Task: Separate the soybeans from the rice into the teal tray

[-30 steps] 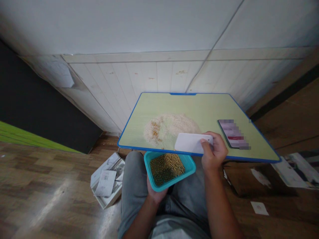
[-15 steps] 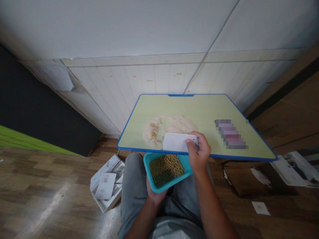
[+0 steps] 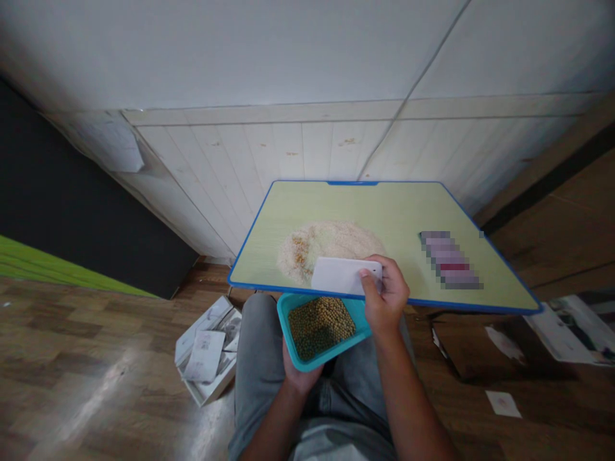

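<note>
white card (image 3: 336, 275) out front, long axis nine to three!
it reaches toward nine o'clock from the right hand (image 3: 384, 291), the nearer one, thumb and fingers pinching its three-o'clock end over the table (image 3: 394, 205); pale grains (image 3: 346, 238) spread toward twelve, the turquoise tub (image 3: 359, 314) of beans (image 3: 321, 323) sits at six, and the left hand (image 3: 302, 378) holds that tub from seven.

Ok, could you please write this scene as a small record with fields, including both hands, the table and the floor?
Left hand: holds turquoise tub from below
Tub contents: small round beans
Right hand: holds white flat piece, thumb on top
Table: pale green, blue rim
On table: pale grains, yellowish patch; phone-like device, pixelated
Floor, left: white box
</note>
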The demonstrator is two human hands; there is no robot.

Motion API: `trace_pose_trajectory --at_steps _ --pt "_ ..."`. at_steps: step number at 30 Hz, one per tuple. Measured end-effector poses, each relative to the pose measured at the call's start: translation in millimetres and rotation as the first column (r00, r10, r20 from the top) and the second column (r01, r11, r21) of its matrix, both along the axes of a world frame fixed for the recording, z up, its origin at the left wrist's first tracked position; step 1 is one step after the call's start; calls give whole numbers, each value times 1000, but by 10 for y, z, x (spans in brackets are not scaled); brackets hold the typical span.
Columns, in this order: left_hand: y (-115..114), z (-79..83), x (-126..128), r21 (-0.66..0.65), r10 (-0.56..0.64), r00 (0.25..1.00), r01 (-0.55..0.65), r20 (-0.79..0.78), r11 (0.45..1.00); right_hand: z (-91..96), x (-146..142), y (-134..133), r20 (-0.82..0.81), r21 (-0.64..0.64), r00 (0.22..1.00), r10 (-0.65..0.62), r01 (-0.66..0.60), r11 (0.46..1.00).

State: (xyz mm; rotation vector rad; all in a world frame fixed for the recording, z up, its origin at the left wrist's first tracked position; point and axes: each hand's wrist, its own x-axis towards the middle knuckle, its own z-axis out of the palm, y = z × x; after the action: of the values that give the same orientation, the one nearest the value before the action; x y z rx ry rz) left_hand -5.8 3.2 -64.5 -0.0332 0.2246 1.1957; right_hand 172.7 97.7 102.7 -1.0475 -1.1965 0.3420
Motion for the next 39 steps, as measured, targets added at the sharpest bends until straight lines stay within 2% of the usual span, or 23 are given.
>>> trace_pose_trajectory --at_steps 10,13,17,24,31,39 --pt "27 297 67 -68 17 998 -21 -62 997 -47 -115 -129 102 -99 994 -39 50 994" --pt "6 255 46 -41 17 997 -20 -70 999 -94 -79 -114 91 -140 990 -109 121 983" --pt "-15 106 7 -47 26 998 -29 -54 998 -139 13 -52 42 -166 984 -173 178 970" --pt "-28 -60 -34 -70 26 998 -29 -49 997 -99 131 67 3 -181 963 -268 264 947" --pt "-18 -18 -35 -40 13 999 -15 -52 999 6 47 68 -68 -119 957 -282 273 955" --pt "-1 78 25 -86 32 999 -34 -28 996 -24 -160 -3 20 -206 988 -153 154 966"
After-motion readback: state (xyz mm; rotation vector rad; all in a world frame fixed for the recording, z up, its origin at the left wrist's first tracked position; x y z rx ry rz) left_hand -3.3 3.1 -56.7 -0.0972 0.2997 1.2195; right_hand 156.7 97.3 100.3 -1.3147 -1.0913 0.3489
